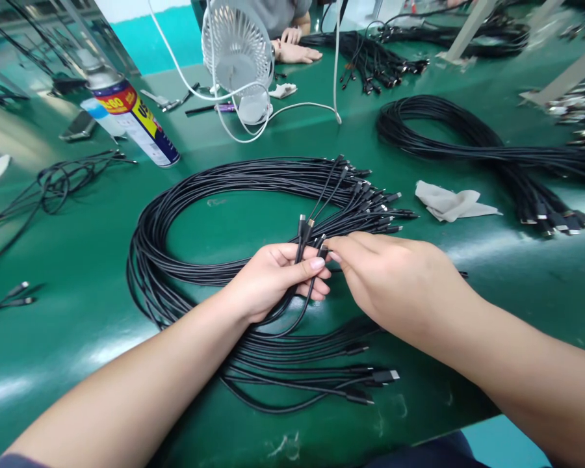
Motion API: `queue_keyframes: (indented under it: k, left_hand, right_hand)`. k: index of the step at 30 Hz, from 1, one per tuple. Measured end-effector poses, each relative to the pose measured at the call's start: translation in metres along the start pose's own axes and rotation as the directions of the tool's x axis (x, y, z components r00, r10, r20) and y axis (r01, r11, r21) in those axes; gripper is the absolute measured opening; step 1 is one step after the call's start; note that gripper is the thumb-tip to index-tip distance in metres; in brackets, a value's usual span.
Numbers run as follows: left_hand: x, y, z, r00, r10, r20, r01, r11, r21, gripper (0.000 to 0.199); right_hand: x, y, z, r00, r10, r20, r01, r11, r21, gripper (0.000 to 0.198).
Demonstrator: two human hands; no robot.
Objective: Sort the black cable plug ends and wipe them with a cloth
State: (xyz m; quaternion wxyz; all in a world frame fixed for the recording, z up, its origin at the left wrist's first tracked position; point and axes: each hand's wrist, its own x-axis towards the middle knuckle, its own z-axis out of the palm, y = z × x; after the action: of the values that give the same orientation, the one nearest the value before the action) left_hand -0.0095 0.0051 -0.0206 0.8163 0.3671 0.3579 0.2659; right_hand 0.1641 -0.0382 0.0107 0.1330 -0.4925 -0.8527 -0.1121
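Cables [301, 242] look light and bendy, best held by their stiff plugs [324, 251]; my left hand [273, 276] grips several while my right hand [394, 276] pinches one.

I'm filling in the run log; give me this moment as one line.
left hand: holding cable ends; right hand: at one connector; nearby: coiled black cables; surface: green table

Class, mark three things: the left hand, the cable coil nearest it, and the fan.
Left hand [277, 276], head view: base of the thumb.
Cable coil [149, 244], head view: its leftmost bend.
Fan [236, 49], head view: round grille.
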Motion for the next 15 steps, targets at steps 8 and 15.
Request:
queue_keyframes:
  k: [8, 15]
  left_hand:
    - [-0.0001, -0.0003, -0.0009, 1.000, -0.006, 0.003, 0.006, 1.000, -0.003, 0.028]
    - [-0.0009, -0.0007, -0.0018, 1.000, -0.005, 0.003, 0.005, 0.999, -0.054, 0.026]
  right_hand:
    - [-0.0003, -0.0016, 0.0014, 1.000, 0.016, -0.019, -0.016, 1.000, 0.021, 0.026]
    - [0.0011, 0.0039, -0.0045, 0.997, 0.078, 0.019, -0.080, 0.983, 0.164, 0.026]
